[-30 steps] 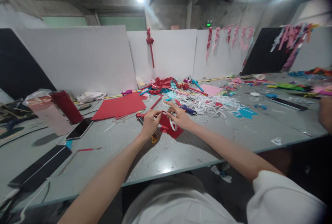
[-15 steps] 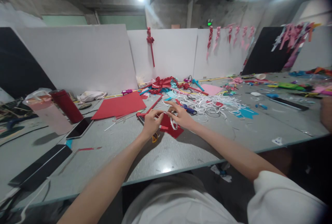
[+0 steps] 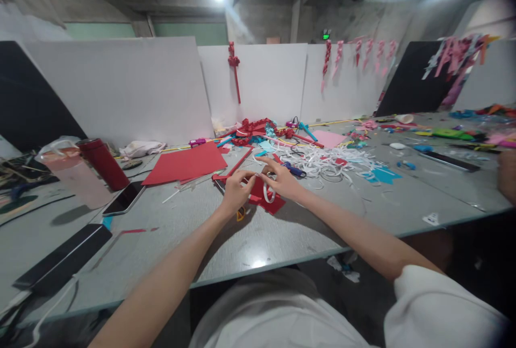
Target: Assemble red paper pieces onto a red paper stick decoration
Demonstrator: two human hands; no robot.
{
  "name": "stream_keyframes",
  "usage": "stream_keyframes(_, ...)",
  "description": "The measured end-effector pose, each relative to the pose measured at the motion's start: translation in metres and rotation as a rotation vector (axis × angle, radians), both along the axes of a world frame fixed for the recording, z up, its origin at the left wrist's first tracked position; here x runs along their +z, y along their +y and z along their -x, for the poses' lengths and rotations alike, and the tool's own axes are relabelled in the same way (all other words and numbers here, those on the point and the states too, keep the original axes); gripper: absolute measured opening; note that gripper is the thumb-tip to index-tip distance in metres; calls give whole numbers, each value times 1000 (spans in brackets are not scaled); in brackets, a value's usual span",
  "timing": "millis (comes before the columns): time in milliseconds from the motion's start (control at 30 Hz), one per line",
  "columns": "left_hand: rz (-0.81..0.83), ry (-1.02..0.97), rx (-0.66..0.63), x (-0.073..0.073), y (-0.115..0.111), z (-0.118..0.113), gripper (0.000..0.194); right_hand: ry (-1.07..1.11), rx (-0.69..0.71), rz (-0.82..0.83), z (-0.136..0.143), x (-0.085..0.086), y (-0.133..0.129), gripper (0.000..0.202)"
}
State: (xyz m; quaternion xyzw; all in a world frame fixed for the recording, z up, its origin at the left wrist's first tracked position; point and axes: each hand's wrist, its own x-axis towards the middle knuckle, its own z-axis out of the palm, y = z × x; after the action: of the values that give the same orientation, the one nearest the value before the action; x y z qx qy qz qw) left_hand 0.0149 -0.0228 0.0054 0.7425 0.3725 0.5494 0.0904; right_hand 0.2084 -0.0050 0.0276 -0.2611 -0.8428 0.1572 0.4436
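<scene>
My left hand (image 3: 237, 193) and my right hand (image 3: 284, 180) meet fingertip to fingertip above the table, both closed in a pinch. A thin white strip (image 3: 269, 193) is held at the fingertips and hangs in a curl below my right hand; the exact grip is too small to see. Beneath them lie pieces of red paper (image 3: 275, 207). Partly hidden by my left hand is a tool with an orange looped handle (image 3: 241, 214), probably scissors. Behind the hands, a narrow red stick (image 3: 241, 163) rests on the table, and a blue-handled tool (image 3: 296, 170) lies beyond my right fingers.
Red sheets (image 3: 187, 162) lie left of the hands. A pile of curled white strips (image 3: 334, 162) spreads to the right. Leftward stand a red tumbler (image 3: 102, 165) and a pink bottle (image 3: 76, 176), by a phone (image 3: 124, 198) and a black box (image 3: 64, 259). White boards (image 3: 258, 79) stand behind.
The hanging white strip has shifted slightly and curls into a rounder loop. My fingertips have moved very little; the things on the table stay as they were.
</scene>
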Motion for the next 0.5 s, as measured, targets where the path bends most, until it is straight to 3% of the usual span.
stream_keyframes(500,33,-5,-18,-1,1,0,16,-6,-10,7,0,-2,3,57)
